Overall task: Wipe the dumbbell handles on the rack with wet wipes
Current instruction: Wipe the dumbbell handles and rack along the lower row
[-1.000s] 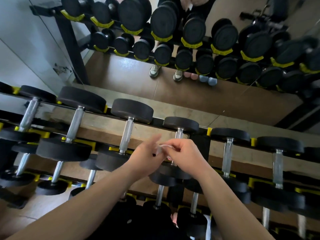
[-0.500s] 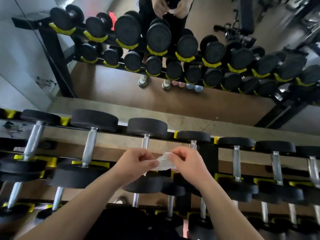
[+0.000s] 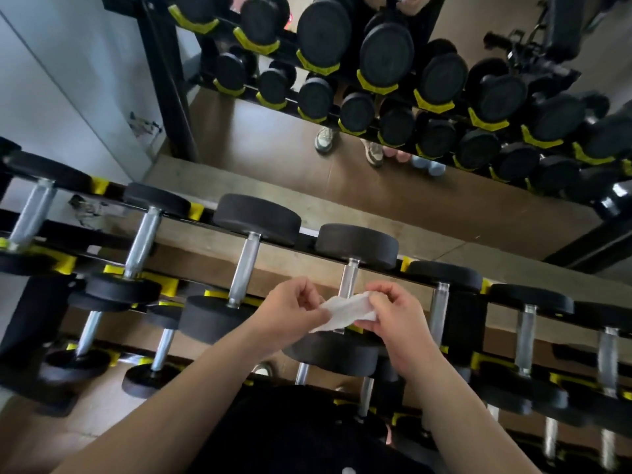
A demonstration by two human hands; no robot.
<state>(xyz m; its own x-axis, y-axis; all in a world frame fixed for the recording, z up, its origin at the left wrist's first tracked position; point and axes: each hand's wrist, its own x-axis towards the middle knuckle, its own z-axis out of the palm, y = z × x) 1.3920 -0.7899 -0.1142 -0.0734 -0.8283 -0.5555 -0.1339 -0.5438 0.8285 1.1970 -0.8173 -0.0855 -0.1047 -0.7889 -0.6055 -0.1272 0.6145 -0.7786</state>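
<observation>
A white wet wipe [image 3: 345, 313] is stretched between both hands above the rack's top tier. My left hand [image 3: 290, 313] pinches its left end and my right hand [image 3: 396, 323] pinches its right end. Directly behind the wipe runs the chrome handle [image 3: 348, 280] of a black dumbbell, partly hidden by the wipe. To its left lies another dumbbell with a bare chrome handle [image 3: 244, 270]. Neither hand touches a handle.
The black rack [image 3: 461, 323] with yellow saddles holds several dumbbells on tiers below and to both sides. A wall mirror [image 3: 273, 142] behind it reflects the rack and a person's shoes. Brown floor [image 3: 92, 408] shows at lower left.
The wipe has been pulled wider open between my hands. The view has shifted, so the rack and dumbbells sit further right and lower in frame.
</observation>
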